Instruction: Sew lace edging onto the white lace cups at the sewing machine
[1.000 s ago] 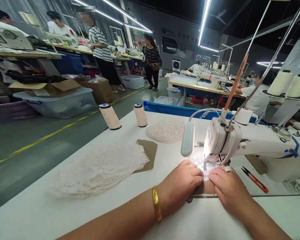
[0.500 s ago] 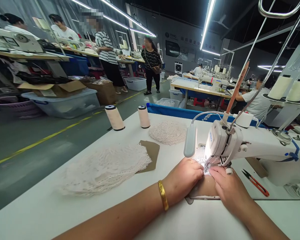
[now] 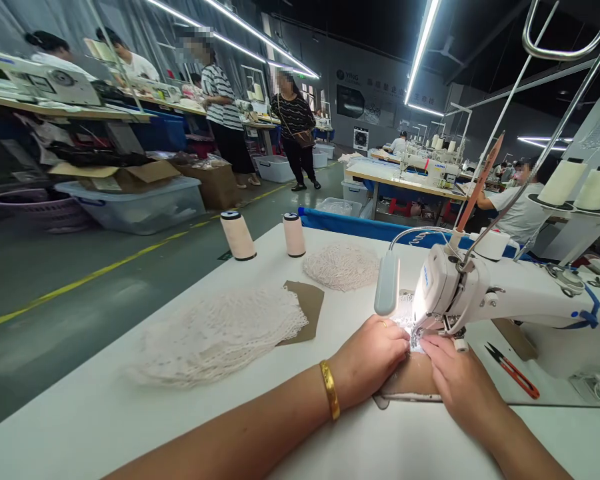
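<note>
My left hand (image 3: 373,353) lies left of the needle of a white sewing machine (image 3: 520,287), its fingers pressed together on white lace fabric (image 3: 404,308). Close on the other side, my right hand (image 3: 457,373) has its fingertips pressed on the same lace beside the presser foot. A lit lamp glow falls on the needle area. Under my hands shows a tan panel (image 3: 413,377). A stack of white lace pieces (image 3: 220,333) lies to the left, partly over a brown card (image 3: 305,310). Behind it is a round lace pile (image 3: 340,267).
Two thread cones (image 3: 238,236) (image 3: 294,235) stand at the table's back edge. Red-handled snips (image 3: 513,371) lie right of my right hand. A pencil stands upright on the machine. Two people stand in the aisle; others sit at machines.
The view has shifted slightly, so the table and machine appear a little further right. The person in the black striped top has changed stance. My hands stay at the needle.
</note>
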`<state>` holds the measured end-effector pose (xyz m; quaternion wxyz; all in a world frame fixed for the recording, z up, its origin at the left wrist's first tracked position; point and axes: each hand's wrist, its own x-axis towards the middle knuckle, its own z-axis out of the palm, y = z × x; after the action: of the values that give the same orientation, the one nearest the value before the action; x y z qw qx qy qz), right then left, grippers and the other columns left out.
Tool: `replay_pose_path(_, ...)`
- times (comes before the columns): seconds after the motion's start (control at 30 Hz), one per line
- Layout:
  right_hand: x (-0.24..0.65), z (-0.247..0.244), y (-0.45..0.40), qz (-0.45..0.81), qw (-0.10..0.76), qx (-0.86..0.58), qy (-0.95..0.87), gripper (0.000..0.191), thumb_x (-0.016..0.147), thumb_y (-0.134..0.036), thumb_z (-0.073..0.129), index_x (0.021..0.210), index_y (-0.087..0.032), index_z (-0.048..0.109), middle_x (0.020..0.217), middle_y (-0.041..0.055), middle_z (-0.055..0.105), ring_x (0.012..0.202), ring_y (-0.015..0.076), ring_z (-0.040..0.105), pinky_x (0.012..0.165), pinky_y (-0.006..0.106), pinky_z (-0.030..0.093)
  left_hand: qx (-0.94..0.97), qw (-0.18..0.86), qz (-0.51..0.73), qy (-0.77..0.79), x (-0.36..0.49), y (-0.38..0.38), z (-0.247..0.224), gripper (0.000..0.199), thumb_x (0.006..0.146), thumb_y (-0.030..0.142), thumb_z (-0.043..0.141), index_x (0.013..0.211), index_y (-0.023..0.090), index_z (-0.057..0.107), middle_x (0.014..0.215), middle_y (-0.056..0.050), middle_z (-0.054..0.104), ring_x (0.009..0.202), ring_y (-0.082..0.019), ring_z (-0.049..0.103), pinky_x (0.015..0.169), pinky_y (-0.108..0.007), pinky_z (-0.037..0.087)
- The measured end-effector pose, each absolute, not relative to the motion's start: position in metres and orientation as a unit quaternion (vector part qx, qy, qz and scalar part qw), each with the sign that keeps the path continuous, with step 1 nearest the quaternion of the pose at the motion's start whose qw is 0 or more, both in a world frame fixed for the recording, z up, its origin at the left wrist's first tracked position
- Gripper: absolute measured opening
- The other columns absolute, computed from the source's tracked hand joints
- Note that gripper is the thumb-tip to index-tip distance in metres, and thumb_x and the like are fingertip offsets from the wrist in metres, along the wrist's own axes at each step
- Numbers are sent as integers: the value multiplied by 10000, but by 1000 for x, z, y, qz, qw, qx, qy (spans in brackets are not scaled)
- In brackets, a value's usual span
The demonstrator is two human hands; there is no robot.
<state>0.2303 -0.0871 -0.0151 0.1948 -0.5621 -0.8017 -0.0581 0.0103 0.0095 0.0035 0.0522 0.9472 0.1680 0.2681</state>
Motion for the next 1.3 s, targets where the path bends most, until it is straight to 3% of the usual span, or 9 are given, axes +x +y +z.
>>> replay_pose_path(0.13, 231, -17, -89, -70, 211, -557, -800, 530, 941, -3, 394, 1353, -190, 671, 1362, 124, 722, 1071, 287, 704, 851, 433, 628, 945, 23, 234, 229, 7, 7, 10, 108, 1015, 265, 643, 1044, 171, 687, 1164, -119, 718, 1040, -273, 645, 888, -398, 503)
replay_pose_path(0.27, 231, -14, -92, -88, 252, -518, -813, 476, 972, -24, 398, 1329, -195, 663, 1317, 126, 742, 1102, 284, 701, 865, 417, 615, 928, -12, 212, 305, 2, -1, 29, 445, 929, 555, 748, 750, 156, 667, 1023, -151, 693, 975, -334, 612, 853, -475, 481)
replay_pose_path(0.37, 227, -8, -95, -69, 287, -474, -830, 421, 995, -62, 433, 1325, -221, 641, 1265, 106, 753, 1129, 267, 690, 892, 394, 599, 941, 68, 228, 242, -1, -5, 45, 570, 1030, 482, 627, 564, 164, 545, 762, -50, 623, 745, -211, 566, 778, -396, 448)
replay_pose_path(0.47, 224, -3, -96, -33, 305, -432, -848, 420, 971, -49, 473, 1323, -230, 612, 1275, 94, 731, 1163, 249, 666, 921, 380, 574, 944, 107, 243, 193, -5, -3, 49, 340, 1052, 268, 561, 735, 172, 633, 820, -27, 665, 784, -194, 595, 732, -343, 430)
replay_pose_path(0.57, 228, -1, -96, -13, 269, -436, -859, 356, 922, -8, 496, 1142, -239, 654, 1218, 73, 736, 1127, 239, 658, 898, 363, 548, 953, 87, 220, 189, -8, 0, 39, 193, 983, 123, 573, 823, 182, 665, 831, -17, 671, 764, -185, 590, 701, -334, 412)
replay_pose_path(0.7, 237, 0, -97, -39, 224, -509, -830, 287, 868, 13, 506, 909, -238, 640, 941, 37, 741, 925, 240, 649, 818, 363, 504, 954, 71, 216, 193, -8, -4, 24, 221, 913, 159, 707, 702, 186, 651, 808, -18, 636, 734, -179, 546, 703, -344, 400)
replay_pose_path(0.87, 231, 5, -100, -8, 235, -461, -855, 373, 919, -6, 493, 1136, -245, 679, 1194, 57, 739, 1074, 237, 640, 872, 361, 496, 950, 84, 247, 170, -1, -9, 17, 143, 813, 113, 824, 849, 207, 722, 1009, -23, 755, 951, -237, 639, 865, -396, 445)
replay_pose_path(1.07, 232, 4, -102, -20, 193, -484, -853, 310, 912, -11, 554, 1036, -261, 690, 1092, 44, 746, 995, 240, 640, 836, 357, 491, 955, 108, 227, 158, 1, -15, 13, 100, 854, 141, 809, 857, 213, 740, 927, 6, 774, 875, -208, 657, 869, -395, 453)
replay_pose_path(1.3, 232, 3, -102, 4, 241, -474, -847, 326, 886, 18, 535, 1026, -245, 668, 1147, 23, 757, 1019, 244, 629, 851, 364, 468, 953, 100, 233, 165, -1, -18, 16, 84, 893, 178, 790, 843, 210, 730, 934, 8, 777, 855, -198, 657, 896, -396, 444)
